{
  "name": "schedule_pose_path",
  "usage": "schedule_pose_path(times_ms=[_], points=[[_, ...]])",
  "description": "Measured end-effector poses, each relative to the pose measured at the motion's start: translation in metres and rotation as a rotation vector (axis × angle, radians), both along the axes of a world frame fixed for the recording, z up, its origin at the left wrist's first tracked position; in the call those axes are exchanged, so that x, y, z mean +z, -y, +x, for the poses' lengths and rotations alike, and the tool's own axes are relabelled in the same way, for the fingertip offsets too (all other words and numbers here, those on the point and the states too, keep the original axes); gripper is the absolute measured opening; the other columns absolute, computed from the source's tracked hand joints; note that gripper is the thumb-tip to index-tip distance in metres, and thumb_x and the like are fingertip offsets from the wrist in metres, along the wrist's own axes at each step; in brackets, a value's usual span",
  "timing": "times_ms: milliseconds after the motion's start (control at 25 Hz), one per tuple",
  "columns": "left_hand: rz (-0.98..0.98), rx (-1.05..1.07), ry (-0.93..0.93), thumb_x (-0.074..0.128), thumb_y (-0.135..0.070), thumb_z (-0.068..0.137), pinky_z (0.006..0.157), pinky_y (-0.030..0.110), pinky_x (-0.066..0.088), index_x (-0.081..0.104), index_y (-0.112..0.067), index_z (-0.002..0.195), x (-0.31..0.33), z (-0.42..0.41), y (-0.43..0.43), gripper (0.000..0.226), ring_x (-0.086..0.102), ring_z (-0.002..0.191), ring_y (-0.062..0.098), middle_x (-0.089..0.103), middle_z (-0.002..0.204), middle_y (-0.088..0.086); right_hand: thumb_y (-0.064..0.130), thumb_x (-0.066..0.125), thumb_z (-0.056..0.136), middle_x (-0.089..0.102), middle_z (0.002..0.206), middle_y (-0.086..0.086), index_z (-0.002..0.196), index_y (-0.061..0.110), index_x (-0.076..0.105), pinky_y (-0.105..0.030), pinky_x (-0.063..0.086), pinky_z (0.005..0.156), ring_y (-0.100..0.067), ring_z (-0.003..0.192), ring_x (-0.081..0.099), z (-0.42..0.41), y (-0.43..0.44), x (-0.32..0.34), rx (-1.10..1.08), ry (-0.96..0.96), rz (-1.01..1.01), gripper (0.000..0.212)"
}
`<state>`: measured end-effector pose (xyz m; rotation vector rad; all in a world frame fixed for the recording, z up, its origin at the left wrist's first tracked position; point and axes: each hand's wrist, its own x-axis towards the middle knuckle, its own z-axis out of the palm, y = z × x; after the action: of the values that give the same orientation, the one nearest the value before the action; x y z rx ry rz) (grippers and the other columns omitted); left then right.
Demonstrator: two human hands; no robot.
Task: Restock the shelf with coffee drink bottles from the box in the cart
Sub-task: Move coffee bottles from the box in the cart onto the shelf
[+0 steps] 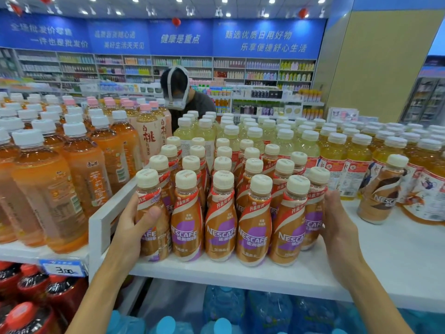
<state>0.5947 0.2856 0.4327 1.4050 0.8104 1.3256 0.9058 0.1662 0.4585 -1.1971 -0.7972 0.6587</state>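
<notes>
Our coffee bottles (220, 213) stand packed in rows on the white shelf (240, 273), every one upright with its long axis vertical, cream cap up and the label facing us. Our left hand (134, 225) grips the leftmost front bottle (150, 213): the thumb curls across its front label, while the fingers go round its far side and are hidden from us. Our right hand (337, 220) presses on the rightmost bottle (315, 208), its fingers (331, 197) lying fairly straight along that bottle's side, holding nothing. Their tips slip behind the bottle, so we cannot see where they end. The whole front row sits between the two sets of fingers. The rear rows show only caps and shoulders, and their labels are blocked by the bottles ahead. Just outside our left fingers rises a white divider (101, 220), and beyond it stand orange tea bottles (48, 189). Well to the right of our right fingers a lone coffee bottle (380, 189) stands upright against the yellow drink bottles (337, 153). Beneath our wrists, blue water bottles (265, 309) and red-capped bottles (31, 285) are cut off by the frame edge. The price tag (62, 268) is blurred. Past the rows, a person (183, 92) bends forward and is partly hidden by the bottles.
</notes>
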Motion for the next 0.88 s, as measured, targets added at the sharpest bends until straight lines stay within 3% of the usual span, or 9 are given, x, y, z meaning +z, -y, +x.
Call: schedule_pose_path(times_ms=[80, 120, 200, 240, 320, 440, 560, 720, 880], points=[[0.061, 0.064, -0.065, 0.077, -0.087, 0.032, 0.073, 0.015, 0.055, 0.048, -0.05, 0.126, -0.002, 0.003, 0.012, 0.105, 0.066, 0.101, -0.01, 0.067, 0.109, -0.036, 0.08, 0.062, 0.076, 0.044, 0.145, 0.028, 0.147, 0.046, 0.031, -0.038, 0.037, 0.114, -0.004, 0.14, 0.044, -0.004, 0.014, -0.009, -0.034, 0.12, -0.042, 0.085], [0.088, 0.081, -0.076, 0.083, -0.08, 0.035, 0.07, 0.013, 0.055, 0.046, -0.049, 0.13, -0.003, 0.005, 0.019, 0.107, 0.065, 0.1, -0.012, 0.066, 0.11, -0.037, 0.078, 0.072, 0.067, 0.036, 0.142, 0.039, 0.148, 0.051, 0.022, -0.029, 0.037, 0.113, 0.012, 0.136, 0.04, -0.009, 0.022, -0.017, -0.031, 0.206, -0.058, 0.099], [0.125, 0.128, -0.1, 0.093, -0.049, 0.045, 0.075, 0.016, 0.055, 0.044, -0.04, 0.139, -0.01, 0.008, 0.024, 0.106, 0.064, 0.102, -0.01, 0.066, 0.115, -0.031, 0.048, 0.085, 0.071, 0.028, 0.126, 0.051, 0.144, 0.054, 0.008, -0.007, 0.042, 0.096, 0.037, 0.109, 0.038, -0.023, 0.033, -0.029, 0.021, 0.265, -0.073, 0.106], [0.131, 0.151, -0.12, 0.093, -0.035, 0.045, 0.078, 0.019, 0.053, 0.045, -0.037, 0.141, -0.012, 0.01, 0.023, 0.108, 0.065, 0.104, -0.007, 0.067, 0.118, -0.025, 0.037, 0.085, 0.069, 0.027, 0.124, 0.051, 0.141, 0.056, 0.004, -0.006, 0.043, 0.092, 0.04, 0.104, 0.038, -0.026, 0.036, -0.038, 0.057, 0.27, -0.09, 0.11], [0.111, 0.164, -0.144, 0.094, -0.025, 0.043, 0.08, 0.023, 0.052, 0.045, -0.036, 0.141, -0.014, 0.009, 0.021, 0.111, 0.065, 0.107, 0.001, 0.066, 0.123, -0.016, 0.038, 0.085, 0.064, 0.027, 0.13, 0.051, 0.138, 0.063, 0.002, -0.017, 0.043, 0.099, 0.034, 0.113, 0.038, -0.029, 0.031, -0.044, 0.055, 0.345, -0.097, 0.113], [0.101, 0.17, -0.167, 0.095, -0.026, 0.042, 0.08, 0.024, 0.05, 0.045, -0.037, 0.14, -0.015, 0.009, 0.02, 0.111, 0.063, 0.109, 0.006, 0.063, 0.125, -0.014, 0.046, 0.085, 0.062, 0.024, 0.146, 0.036, 0.133, 0.072, 0.002, -0.029, 0.04, 0.11, 0.015, 0.135, 0.035, -0.034, 0.024, -0.044, -0.007, 0.382, -0.101, 0.113], [0.106, 0.176, -0.147, 0.094, -0.025, 0.044, 0.079, 0.022, 0.049, 0.043, -0.033, 0.144, -0.015, 0.011, 0.021, 0.113, 0.062, 0.109, 0.007, 0.062, 0.127, -0.012, 0.045, 0.082, 0.071, 0.004, 0.158, 0.029, 0.151, 0.051, -0.011, -0.041, 0.024, 0.124, -0.003, 0.15, 0.015, -0.044, 0.019, -0.049, -0.081, 0.482, -0.094, 0.123], [0.106, 0.18, -0.129, 0.094, -0.023, 0.047, 0.076, 0.019, 0.047, 0.042, -0.032, 0.145, -0.014, 0.013, 0.024, 0.111, 0.061, 0.106, 0.004, 0.061, 0.124, -0.014, 0.037, 0.073, 0.087, -0.022, 0.162, 0.021, 0.152, 0.037, -0.028, -0.037, 0.006, 0.127, -0.005, 0.153, -0.009, -0.046, 0.014, -0.051, -0.115, 0.537, -0.173, 0.12], [0.104, 0.187, -0.127, 0.093, -0.023, 0.048, 0.074, 0.017, 0.047, 0.041, -0.032, 0.146, -0.014, 0.013, 0.023, 0.112, 0.06, 0.104, 0.001, 0.06, 0.123, -0.016, 0.036, 0.073, 0.088, -0.02, 0.163, 0.021, 0.153, 0.037, -0.024, -0.028, 0.005, 0.122, -0.006, 0.153, -0.006, -0.046, 0.01, -0.054, -0.111, 0.51, -0.157, 0.117]])
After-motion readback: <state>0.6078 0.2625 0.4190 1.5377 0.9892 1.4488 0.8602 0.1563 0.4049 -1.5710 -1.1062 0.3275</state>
